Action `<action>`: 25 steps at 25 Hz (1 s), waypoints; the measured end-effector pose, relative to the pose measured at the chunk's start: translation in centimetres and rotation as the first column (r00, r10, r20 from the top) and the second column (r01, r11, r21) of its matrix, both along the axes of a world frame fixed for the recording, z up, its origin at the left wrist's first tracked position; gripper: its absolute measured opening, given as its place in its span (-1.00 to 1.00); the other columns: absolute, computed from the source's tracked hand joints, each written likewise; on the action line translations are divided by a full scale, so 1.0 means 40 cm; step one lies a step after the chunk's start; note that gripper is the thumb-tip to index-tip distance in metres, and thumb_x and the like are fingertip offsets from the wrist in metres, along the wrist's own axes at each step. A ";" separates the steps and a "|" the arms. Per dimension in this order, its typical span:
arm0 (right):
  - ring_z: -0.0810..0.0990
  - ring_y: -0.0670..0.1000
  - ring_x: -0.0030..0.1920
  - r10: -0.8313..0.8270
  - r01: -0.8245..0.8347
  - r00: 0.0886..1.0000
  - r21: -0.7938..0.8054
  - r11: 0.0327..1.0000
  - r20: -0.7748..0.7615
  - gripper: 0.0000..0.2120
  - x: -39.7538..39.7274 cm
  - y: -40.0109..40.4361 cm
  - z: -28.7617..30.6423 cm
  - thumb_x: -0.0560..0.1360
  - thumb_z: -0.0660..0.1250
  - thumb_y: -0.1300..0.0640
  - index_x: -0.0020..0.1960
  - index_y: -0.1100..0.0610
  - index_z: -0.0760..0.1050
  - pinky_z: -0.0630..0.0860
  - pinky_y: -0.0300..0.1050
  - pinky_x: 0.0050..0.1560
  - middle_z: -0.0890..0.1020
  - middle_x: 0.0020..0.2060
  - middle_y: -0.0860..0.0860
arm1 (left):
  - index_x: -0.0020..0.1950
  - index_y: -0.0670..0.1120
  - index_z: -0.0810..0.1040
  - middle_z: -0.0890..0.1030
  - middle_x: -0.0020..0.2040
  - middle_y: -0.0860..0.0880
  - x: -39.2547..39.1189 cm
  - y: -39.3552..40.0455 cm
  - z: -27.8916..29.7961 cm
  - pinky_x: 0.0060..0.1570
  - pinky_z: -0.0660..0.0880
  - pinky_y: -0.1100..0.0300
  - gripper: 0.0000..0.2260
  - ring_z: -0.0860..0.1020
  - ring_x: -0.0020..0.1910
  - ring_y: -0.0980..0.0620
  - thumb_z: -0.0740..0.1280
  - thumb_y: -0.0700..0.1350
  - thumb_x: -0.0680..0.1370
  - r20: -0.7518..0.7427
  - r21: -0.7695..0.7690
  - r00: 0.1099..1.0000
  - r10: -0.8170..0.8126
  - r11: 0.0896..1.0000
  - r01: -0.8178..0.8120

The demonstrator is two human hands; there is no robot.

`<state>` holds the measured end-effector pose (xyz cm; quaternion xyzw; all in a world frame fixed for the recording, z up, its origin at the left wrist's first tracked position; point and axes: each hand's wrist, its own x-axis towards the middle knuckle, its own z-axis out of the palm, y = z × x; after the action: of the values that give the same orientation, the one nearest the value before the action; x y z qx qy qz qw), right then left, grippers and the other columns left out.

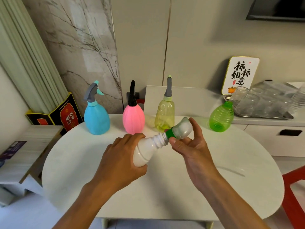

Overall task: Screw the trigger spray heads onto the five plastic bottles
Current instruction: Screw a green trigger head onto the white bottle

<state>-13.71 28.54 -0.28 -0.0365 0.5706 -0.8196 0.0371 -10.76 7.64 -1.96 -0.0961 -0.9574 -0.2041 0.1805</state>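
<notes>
Left grip (122, 156) wraps white bottle (145, 152), neck up-right; right grip (189, 146) pinches green-collared head (179, 129).

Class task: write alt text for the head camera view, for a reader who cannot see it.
Over a round white table, the left hand grips a tilted white bottle while the right hand pinches the green collar of a spray head at its neck. Behind stand blue, pink and yellow bottles with heads on, and a green bottle without one.
</notes>
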 end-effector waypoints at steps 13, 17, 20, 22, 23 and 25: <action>0.47 0.07 -0.06 0.252 0.570 0.761 0.801 0.182 -0.598 -0.28 -0.016 0.065 0.016 0.37 0.22 -0.47 0.32 -0.01 0.49 0.44 0.01 -0.09 0.54 -0.04 -0.03 | 0.29 0.01 0.44 0.61 0.05 -0.01 0.021 -0.022 0.019 -0.12 0.57 -0.02 -0.28 0.57 -0.07 -0.07 0.56 0.10 0.19 0.028 -0.221 0.999 0.021 0.975 -0.014; 0.48 -0.09 -0.05 0.447 0.349 0.719 0.833 0.429 -0.532 -0.70 -0.015 0.069 0.014 0.50 0.33 -0.21 0.06 -0.02 0.49 0.37 -0.11 -0.05 0.56 -0.04 -0.16 | 0.32 0.04 0.43 0.59 0.10 0.03 0.023 -0.024 0.024 -0.06 0.54 0.02 -0.30 0.55 -0.01 -0.03 0.54 0.10 0.21 0.075 -0.214 0.997 -0.023 0.976 0.039; 0.53 -0.05 0.04 0.471 0.076 0.779 0.807 0.586 -0.415 -0.74 -0.011 0.069 0.008 0.46 0.48 0.03 0.07 -0.05 0.46 0.39 -0.26 -0.04 0.54 -0.01 -0.19 | 0.32 0.08 0.41 0.57 0.11 0.06 0.022 -0.029 0.022 -0.02 0.53 0.04 -0.32 0.53 0.02 0.00 0.52 0.11 0.23 0.107 -0.188 0.993 -0.054 0.979 0.074; 0.54 0.04 0.05 0.479 0.034 0.763 0.768 0.640 -0.433 -0.73 -0.011 0.073 0.012 0.44 0.50 0.14 0.05 0.00 0.48 0.44 -0.22 0.00 0.53 0.01 -0.13 | 0.32 0.10 0.39 0.57 0.13 0.08 0.022 -0.032 0.019 0.00 0.53 0.04 -0.33 0.53 0.04 0.02 0.51 0.12 0.25 0.116 -0.161 0.990 -0.083 0.982 0.101; 0.54 0.06 0.05 0.487 0.012 0.758 0.755 0.656 -0.435 -0.74 -0.011 0.074 0.019 0.43 0.50 0.17 0.04 0.02 0.49 0.45 -0.21 0.01 0.53 0.01 -0.11 | 0.32 0.11 0.38 0.56 0.13 0.08 0.022 -0.034 0.016 0.01 0.54 0.04 -0.33 0.53 0.04 0.03 0.51 0.13 0.25 0.115 -0.157 0.989 -0.095 0.981 0.112; 0.54 0.05 0.03 0.501 -0.018 0.761 0.758 0.652 -0.412 -0.73 -0.009 0.077 0.027 0.42 0.49 0.21 0.03 0.00 0.49 0.44 -0.26 -0.02 0.54 0.00 -0.11 | 0.31 0.12 0.37 0.57 0.14 0.09 0.023 -0.035 0.013 0.02 0.54 0.05 -0.33 0.52 0.05 0.04 0.51 0.14 0.25 0.110 -0.152 0.988 -0.106 0.981 0.122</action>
<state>-14.08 31.63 0.80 -0.3577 0.8119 -0.4612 -0.0067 -9.85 6.25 -1.46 -0.1542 -0.9714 -0.1421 0.1113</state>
